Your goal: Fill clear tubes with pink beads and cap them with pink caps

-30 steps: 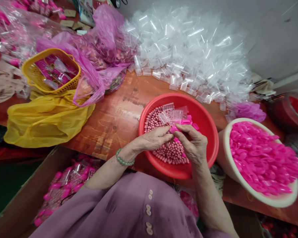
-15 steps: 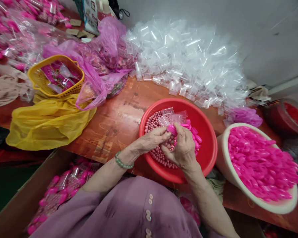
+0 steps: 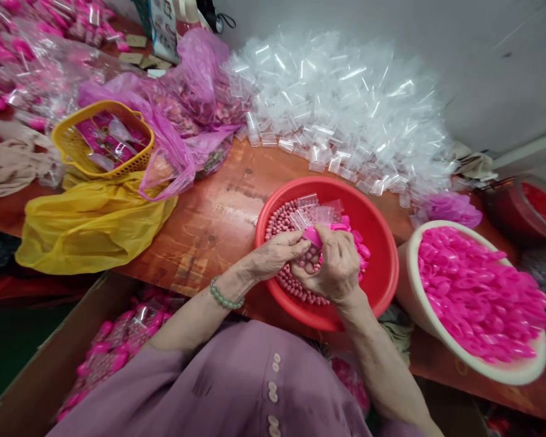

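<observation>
Over the red basin (image 3: 386, 267), both my hands are closed on a small clear plastic container (image 3: 306, 257) of pink beads with a bright pink cap (image 3: 312, 236). My left hand (image 3: 273, 255), with a green bead bracelet (image 3: 226, 296) on its wrist, grips it from the left. My right hand (image 3: 337, 264) holds the other side, its thumb below and index finger at the cap. Part of the container is hidden by my fingers. Loose pink beads (image 3: 275, 226), several clear empty containers (image 3: 324, 214) and bright pink caps (image 3: 360, 247) lie in the basin.
A big heap of clear containers (image 3: 341, 103) lies behind the basin. At right stands a white tub (image 3: 407, 273) of pink plastic pieces (image 3: 477, 297). A yellow basket (image 3: 131, 164), yellow bag (image 3: 91, 224) and pink bag (image 3: 204, 67) are at left. Below sits a box of filled containers (image 3: 122, 340).
My right fingers have curled further round the container. More of its beads now show between my hands. The view has shifted slightly.
</observation>
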The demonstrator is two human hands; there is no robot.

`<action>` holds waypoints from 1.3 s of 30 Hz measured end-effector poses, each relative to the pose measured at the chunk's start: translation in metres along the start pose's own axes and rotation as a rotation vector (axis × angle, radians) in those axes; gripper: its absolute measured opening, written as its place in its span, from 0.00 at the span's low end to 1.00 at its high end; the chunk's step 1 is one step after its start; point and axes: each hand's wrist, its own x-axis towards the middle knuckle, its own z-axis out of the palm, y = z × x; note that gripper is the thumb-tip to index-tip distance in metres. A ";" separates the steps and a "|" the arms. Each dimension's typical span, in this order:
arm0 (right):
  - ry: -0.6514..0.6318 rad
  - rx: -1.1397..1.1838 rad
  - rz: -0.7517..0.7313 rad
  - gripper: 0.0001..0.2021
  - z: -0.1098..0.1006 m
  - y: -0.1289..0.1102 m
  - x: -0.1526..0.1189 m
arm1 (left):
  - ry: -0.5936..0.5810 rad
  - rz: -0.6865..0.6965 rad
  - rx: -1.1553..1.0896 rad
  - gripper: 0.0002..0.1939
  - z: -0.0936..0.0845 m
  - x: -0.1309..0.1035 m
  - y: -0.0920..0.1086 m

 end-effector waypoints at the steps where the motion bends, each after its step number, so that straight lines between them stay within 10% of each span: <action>1: 0.004 -0.003 0.000 0.33 0.000 0.000 0.000 | 0.013 0.004 -0.002 0.25 0.000 0.000 0.000; 19: -0.195 0.154 0.012 0.39 0.000 0.019 -0.015 | 0.093 -0.124 -0.062 0.29 0.001 0.018 0.002; 28: -0.176 0.069 -0.030 0.37 0.006 0.006 -0.012 | 0.485 0.007 -0.219 0.09 0.013 0.030 0.000; 39: -0.099 -0.012 -0.134 0.28 0.010 0.001 -0.005 | 0.684 -0.047 -0.099 0.15 0.016 0.023 -0.002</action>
